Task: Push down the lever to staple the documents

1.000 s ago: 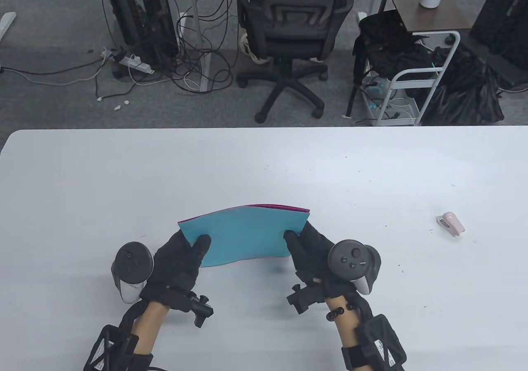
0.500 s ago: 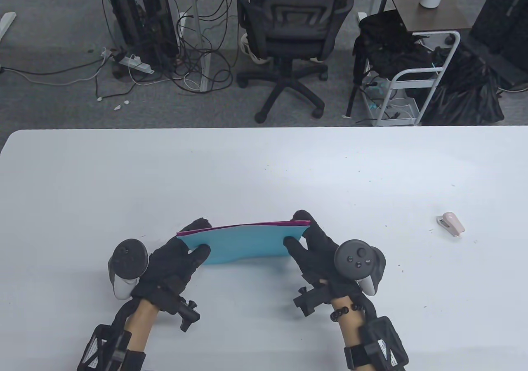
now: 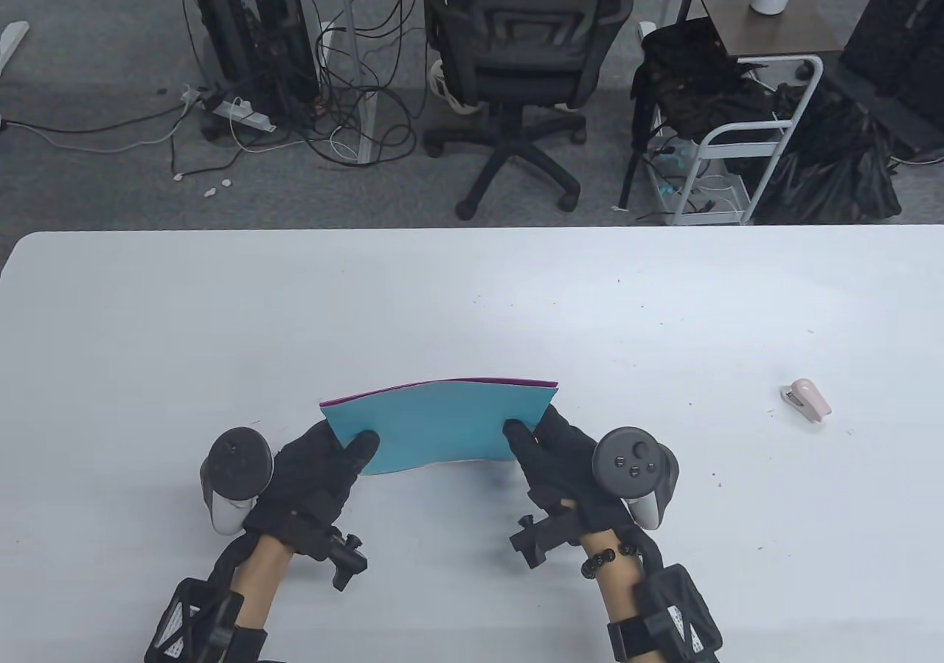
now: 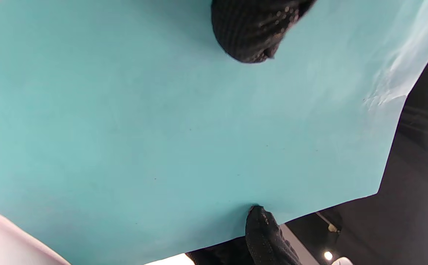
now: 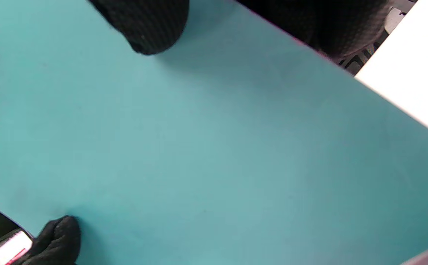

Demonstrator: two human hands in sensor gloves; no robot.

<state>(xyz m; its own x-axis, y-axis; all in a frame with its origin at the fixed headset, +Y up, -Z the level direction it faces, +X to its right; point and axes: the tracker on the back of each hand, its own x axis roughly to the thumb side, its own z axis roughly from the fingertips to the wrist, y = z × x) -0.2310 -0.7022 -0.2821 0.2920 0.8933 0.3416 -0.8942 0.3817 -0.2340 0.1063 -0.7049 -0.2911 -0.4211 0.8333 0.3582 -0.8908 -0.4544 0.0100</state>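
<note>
A stack of paper sheets (image 3: 442,427), teal in front with a magenta sheet behind, is held up on edge above the white table (image 3: 472,302). My left hand (image 3: 324,464) grips its left end with the thumb on the teal face. My right hand (image 3: 549,456) grips its right end the same way. The teal sheet fills the left wrist view (image 4: 162,129) and the right wrist view (image 5: 199,147), with a gloved thumb at the top of each. A small pink stapler (image 3: 805,400) lies on the table far to the right, apart from both hands.
An office chair (image 3: 516,66), a computer tower with cables (image 3: 251,29) and a small cart with black bags (image 3: 737,139) stand on the floor beyond the table's far edge.
Both hands tipped the sheets steeply on edge half a second ago, fingers showing behind them. Now the sheets lean back toward me, showing more teal face.
</note>
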